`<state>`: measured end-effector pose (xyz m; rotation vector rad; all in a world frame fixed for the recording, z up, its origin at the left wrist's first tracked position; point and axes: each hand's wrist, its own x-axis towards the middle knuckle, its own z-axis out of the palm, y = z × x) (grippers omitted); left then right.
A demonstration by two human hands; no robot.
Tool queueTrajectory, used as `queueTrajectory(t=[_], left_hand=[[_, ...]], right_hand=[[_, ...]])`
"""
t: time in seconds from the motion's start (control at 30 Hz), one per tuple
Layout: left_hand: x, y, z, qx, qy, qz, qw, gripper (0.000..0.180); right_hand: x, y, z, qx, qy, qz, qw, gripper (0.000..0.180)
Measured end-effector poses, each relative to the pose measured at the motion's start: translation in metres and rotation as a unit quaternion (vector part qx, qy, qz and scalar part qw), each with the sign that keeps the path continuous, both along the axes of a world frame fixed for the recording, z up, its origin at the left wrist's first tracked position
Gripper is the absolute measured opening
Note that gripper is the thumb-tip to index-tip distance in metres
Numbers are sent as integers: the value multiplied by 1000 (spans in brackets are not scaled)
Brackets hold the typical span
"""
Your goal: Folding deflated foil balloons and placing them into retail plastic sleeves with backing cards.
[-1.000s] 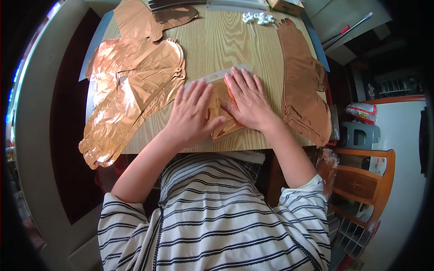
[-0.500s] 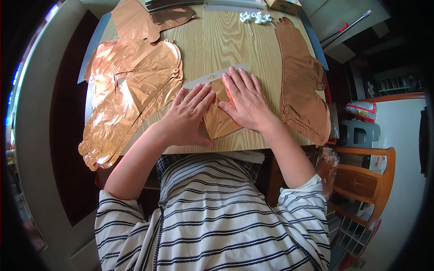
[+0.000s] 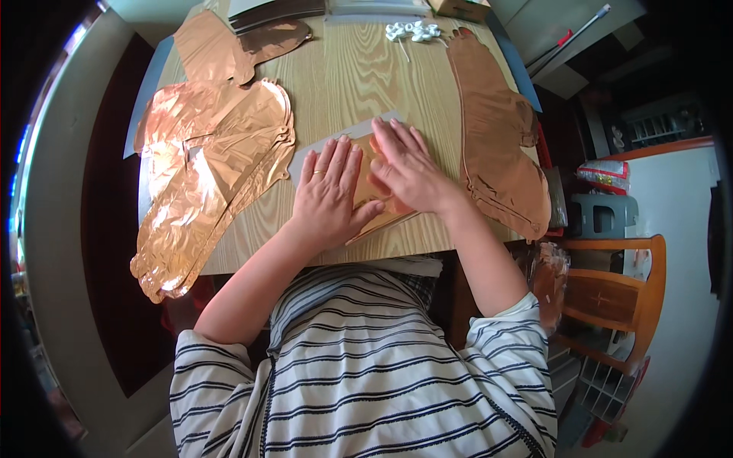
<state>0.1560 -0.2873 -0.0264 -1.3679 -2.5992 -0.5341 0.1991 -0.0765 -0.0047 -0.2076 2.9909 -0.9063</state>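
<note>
A folded copper-gold foil sheet (image 3: 366, 162) lies on the table in front of me, with a greyish flat sleeve or card (image 3: 357, 128) showing along its far edge. My left hand (image 3: 328, 197) is spread flat over its left part, fingers stretched out and thumb pointing right. Over its right part, my right hand (image 3: 416, 179) is tilted toward its outer edge with the fingers extended, and orange reflections show under the palm. Both hands press on the foil without gripping anything. Much of the foil and sleeve is hidden beneath them.
Large flat foil balloons (image 3: 214, 160) are piled at the left, and another stack of brown foil balloons (image 3: 500, 137) lies at the right. White small clips or fittings (image 3: 412, 32) sit at the far side. A wooden chair (image 3: 611, 294) stands right of the table (image 3: 359, 69).
My right hand has rolled from flat onto its outer side. My left hand has turned its fingers more straight ahead and lies flatter. The whole view has shifted slightly.
</note>
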Motion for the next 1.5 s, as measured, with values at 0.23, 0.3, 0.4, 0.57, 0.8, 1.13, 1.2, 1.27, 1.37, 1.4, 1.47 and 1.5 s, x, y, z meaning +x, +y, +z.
queueTrajectory(t=[0.23, 0.3, 0.4, 0.57, 0.8, 1.13, 1.2, 1.27, 1.37, 1.4, 1.47, 1.5], left_hand=[[7, -8, 10, -35, -12, -11, 999, 92], [13, -15, 12, -38, -23, -17, 999, 92], [28, -21, 15, -39, -34, -39, 998, 92], [52, -21, 21, -47, -60, -75, 994, 91], [58, -25, 30, -52, -61, -98, 992, 89], [51, -24, 38, 6, -85, -98, 992, 66], [43, -23, 36, 30, -113, -108, 987, 59], [34, -24, 34, 52, -118, -119, 984, 54], [25, -27, 34, 95, -142, -123, 978, 50], [24, -28, 37, 119, -181, -113, 970, 50], [27, -28, 58, 128, -371, -19, 920, 50], [22, -30, 59, 126, -364, -10, 923, 49]], right_hand=[[82, 3, 12, -207, 188, -200, 939, 25], [132, -7, 22, -180, 159, -258, 936, 12], [192, -31, 20, -228, 28, -284, 931, 23], [210, -69, -24, -622, -161, -306, 703, 31], [177, -103, -27, -696, -137, -273, 649, 35], [174, -118, -35, -677, -86, -318, 658, 30], [175, -117, -35, -674, -87, -319, 660, 32], [174, -117, -29, -664, -85, -338, 662, 29], [177, -114, -27, -660, -78, -336, 667, 25], [177, -114, -26, -657, -70, -331, 674, 24], [179, -110, -21, -658, -61, -311, 683, 19], [179, -108, -19, -658, -62, -312, 683, 18]])
